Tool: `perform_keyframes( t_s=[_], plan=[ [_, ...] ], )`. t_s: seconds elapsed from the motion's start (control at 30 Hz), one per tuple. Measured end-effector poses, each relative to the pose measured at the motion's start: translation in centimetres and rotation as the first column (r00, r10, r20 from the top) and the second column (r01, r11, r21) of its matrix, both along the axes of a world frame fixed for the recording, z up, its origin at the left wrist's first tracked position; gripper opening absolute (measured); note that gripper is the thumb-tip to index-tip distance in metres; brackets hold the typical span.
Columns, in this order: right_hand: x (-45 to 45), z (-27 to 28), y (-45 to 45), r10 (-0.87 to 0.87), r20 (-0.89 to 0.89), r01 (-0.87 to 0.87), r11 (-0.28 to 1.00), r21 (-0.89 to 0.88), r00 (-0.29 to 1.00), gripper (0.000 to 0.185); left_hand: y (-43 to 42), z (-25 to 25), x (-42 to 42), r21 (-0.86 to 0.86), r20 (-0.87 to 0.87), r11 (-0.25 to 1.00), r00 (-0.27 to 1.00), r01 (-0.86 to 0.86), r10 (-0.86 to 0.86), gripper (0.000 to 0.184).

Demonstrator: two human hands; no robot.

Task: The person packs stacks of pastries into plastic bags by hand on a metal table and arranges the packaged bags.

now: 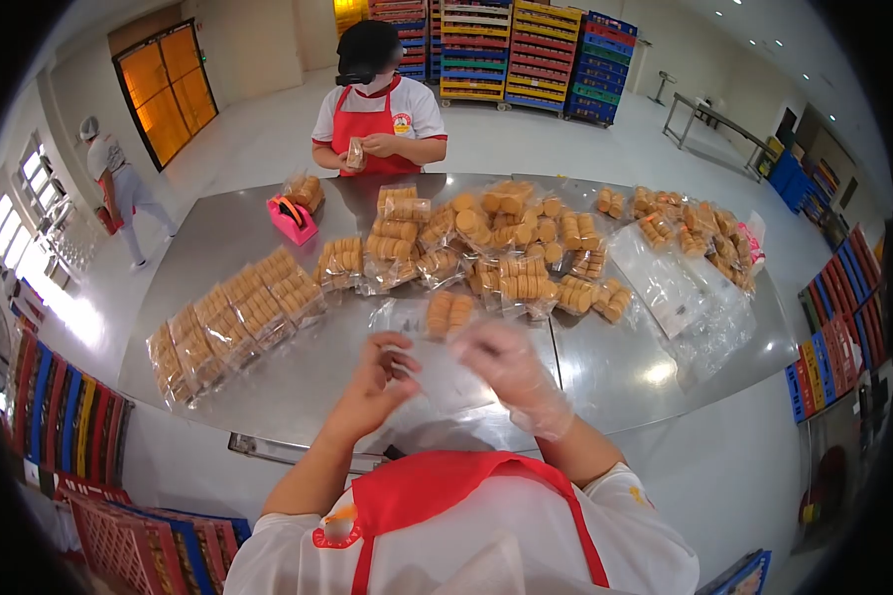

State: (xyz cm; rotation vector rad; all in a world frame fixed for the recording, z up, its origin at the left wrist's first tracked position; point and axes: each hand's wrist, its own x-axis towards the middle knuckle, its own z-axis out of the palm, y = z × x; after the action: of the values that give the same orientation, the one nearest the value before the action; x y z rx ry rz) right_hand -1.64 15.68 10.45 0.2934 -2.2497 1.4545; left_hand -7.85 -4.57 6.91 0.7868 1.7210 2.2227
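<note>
The biscuit packet (447,315) is lying on the metal table (298,397) just beyond the two hands, its paired stacks running side by side; their long axis is pointing away from the person, with the far end leaning slightly right. The left hand (382,377) is hovering near it at the left, fingers curling loosely, with a gap showing between thumb and fingers. The right hand (506,365) is bending in close at the packet's right edge, its fingers blurring, so whether it is gripping anything I cannot tell; thin, clear, wrinkled plastic is covering it to the wrist. The biscuits are showing as round, tan, matte discs, while glossy transparent film is wrapping them. The tabletop is reflecting light from its smooth, grey surface. At the left, a neat row of packets (236,319) is running diagonally; beyond the hands, a loose pile of packets (506,233) is spreading at mixed angles. Flat clear bags (660,283) are lying crinkled at the right, and a pink tape dispenser (293,224) is standing at the far left.
</note>
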Motion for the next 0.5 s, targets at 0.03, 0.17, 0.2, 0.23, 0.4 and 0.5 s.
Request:
perform_keyframes(
  t_s=[0.03, 0.17, 0.2, 0.23, 0.4, 0.5],
  plan=[
    [-0.1, -0.2, -0.3, 0.157, 0.016, -0.158, 0.979, 0.126, 0.987, 0.011, 0.5, 0.2, 0.0, 0.117, 0.01, 0.99, 0.996, -0.085, 0.084, 0.011],
    [0.3, -0.2, -2.5, 0.146, 0.156, -0.134, 0.987, -0.085, 0.977, 0.012, 0.8, 0.2, -0.4, 0.263, -0.029, 0.961, 0.995, -0.084, 0.095, 0.026],
    [0.5, -0.4, -2.8, 0.191, 0.139, -0.173, 0.976, -0.131, 0.972, 0.013, 1.1, 0.1, -0.2, 0.284, -0.032, 0.956, 0.996, -0.068, 0.081, 0.031],
    [0.8, -0.4, -3.3, 0.236, 0.12, -0.213, 0.961, -0.178, 0.964, 0.014, 1.6, 0.2, 0.0, 0.271, -0.005, 0.952, 0.989, -0.14, 0.147, 0.032],
    [1.0, -0.4, -2.5, 0.249, 0.081, -0.255, 0.963, 0.082, 0.965, 0.019, 1.6, 0.4, 0.8, 0.4, 0.096, 0.91, 0.992, -0.112, 0.08, 0.042],
    [1.1, 0.4, -2.6, 0.333, 0.179, -0.348, 0.936, 0.06, 0.926, 0.021, 2.6, 0.4, 0.7, 0.23, 0.123, 0.937, 0.963, -0.265, 0.242, 0.047]
  ],
)
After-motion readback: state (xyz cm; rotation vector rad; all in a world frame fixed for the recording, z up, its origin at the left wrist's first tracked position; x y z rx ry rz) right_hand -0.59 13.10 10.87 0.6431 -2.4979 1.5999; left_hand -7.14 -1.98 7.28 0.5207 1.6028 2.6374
